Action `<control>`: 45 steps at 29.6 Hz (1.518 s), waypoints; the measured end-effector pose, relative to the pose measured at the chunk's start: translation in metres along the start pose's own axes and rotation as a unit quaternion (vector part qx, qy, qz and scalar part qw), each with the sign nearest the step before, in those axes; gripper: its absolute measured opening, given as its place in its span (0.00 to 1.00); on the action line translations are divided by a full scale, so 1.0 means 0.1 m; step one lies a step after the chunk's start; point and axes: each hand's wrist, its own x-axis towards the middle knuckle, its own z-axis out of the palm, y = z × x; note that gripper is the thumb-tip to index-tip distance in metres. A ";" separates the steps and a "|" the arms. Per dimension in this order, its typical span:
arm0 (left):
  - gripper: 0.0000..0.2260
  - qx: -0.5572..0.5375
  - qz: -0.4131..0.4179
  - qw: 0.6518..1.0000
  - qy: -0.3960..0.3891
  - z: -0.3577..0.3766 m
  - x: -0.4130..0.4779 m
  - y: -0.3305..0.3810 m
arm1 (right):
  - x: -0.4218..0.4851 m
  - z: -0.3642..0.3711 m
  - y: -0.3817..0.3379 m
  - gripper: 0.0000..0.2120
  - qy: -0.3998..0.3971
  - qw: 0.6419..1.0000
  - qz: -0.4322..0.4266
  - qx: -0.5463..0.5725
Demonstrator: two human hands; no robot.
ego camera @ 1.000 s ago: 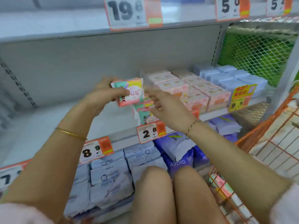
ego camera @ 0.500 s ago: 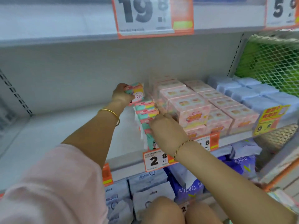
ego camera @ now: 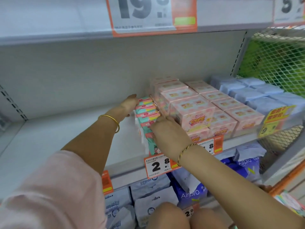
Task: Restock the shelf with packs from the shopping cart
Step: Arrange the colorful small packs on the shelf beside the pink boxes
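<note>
Here the left hand (ego camera: 130, 103) is at the far end of the row (ego camera: 147, 115) of teal-and-pink packs, which stands on the shelf (ego camera: 66, 134). It sits on the rearmost pack (ego camera: 145, 100). Its fingertips are hidden behind that pack, so I cannot tell whether it pinches the pack or only pushes it. The right hand (ego camera: 166, 129) lies over the near half of the row, fingers curled round the packs' left edges. It holds them against the pink boxes (ego camera: 193, 111) just beside.

The step looks like seating the back pack and squaring the row. These packs are thin and stand on edge, with bare shelf to their left, so they will probably fan out or tip that way if released unevenly.

To do it well:
- Push the back pack down flush and snug against its neighbour.
- Let the right hand brace the row until the left lets go.
- Press the whole row sideways against the boxes so it has a wall to lean on.
- Check that every face points the same way.
- Leave the front pack behind the shelf lip above the tag (ego camera: 156, 164), not hanging over it.

The cart (ego camera: 287, 179) shows only as an orange edge at lower right.
</note>
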 end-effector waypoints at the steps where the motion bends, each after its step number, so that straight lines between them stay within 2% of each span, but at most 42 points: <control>1: 0.22 -0.016 0.007 1.000 0.014 -0.01 -0.05 0.03 | -0.01 -0.01 -0.01 0.14 0.000 1.000 0.000 -0.003; 5: 0.21 -0.047 0.057 0.986 0.150 -0.02 -0.36 0.12 | -0.15 -0.09 0.01 0.22 0.023 0.999 -0.018 0.022; 7: 0.19 -0.089 0.131 0.968 0.196 0.09 -0.63 0.15 | -0.33 -0.20 0.10 0.24 0.049 0.998 -0.024 0.042; 9: 0.16 -0.145 0.219 0.942 0.207 0.32 -1.02 0.20 | -0.60 -0.35 0.24 0.23 0.058 0.997 -0.019 0.052; 11: 0.15 -0.210 0.285 0.919 0.175 0.62 -1.45 0.25 | -0.92 -0.48 0.44 0.20 0.045 0.998 0.001 0.053; 13: 0.16 -0.220 0.334 0.909 0.115 0.96 -1.81 0.27 | -1.24 -0.57 0.69 0.17 0.024 0.999 0.033 0.036; 18: 0.16 -0.146 0.363 0.915 -0.094 1.86 -2.42 0.32 | -1.92 -0.55 1.51 0.13 -0.037 0.986 0.162 0.016; 21: 0.14 -0.079 0.380 0.908 -0.160 2.36 -2.56 0.36 | -2.25 -0.40 1.97 0.14 -0.104 0.966 0.238 0.007; 24: 0.15 -0.010 0.410 0.895 -0.175 2.72 -2.56 0.41 | -2.39 -0.13 2.23 0.14 -0.201 0.935 0.292 0.015; 27: 0.17 0.050 0.429 0.887 -0.166 2.90 -2.44 0.41 | -2.31 0.21 2.38 0.09 -0.291 0.902 0.319 0.005; 30: 0.17 0.067 0.420 0.892 -0.155 2.98 -2.36 0.36 | -2.17 0.62 2.57 0.19 -0.286 0.889 0.356 -0.006; 31: 0.18 0.063 0.416 0.894 -0.155 2.99 -2.36 0.34 | -2.15 0.73 2.60 0.19 -0.278 0.887 0.370 0.001; 34: 0.19 0.061 0.409 0.895 -0.169 3.00 -2.36 0.33 | -2.16 1.05 2.65 0.11 -0.281 0.869 0.406 0.023; 39: 0.21 0.031 0.401 0.896 -0.189 2.98 -2.35 0.32 | -2.22 1.50 2.74 0.21 -0.243 0.846 0.472 0.050; 42: 0.21 0.037 0.409 0.891 -0.196 2.98 -2.36 0.32 | -2.18 1.36 2.71 0.23 -0.268 0.848 0.453 0.051; 45: 0.20 0.023 0.410 0.892 -0.192 2.99 -2.35 0.32 | -2.11 0.81 2.61 0.26 -0.319 0.833 0.434 0.130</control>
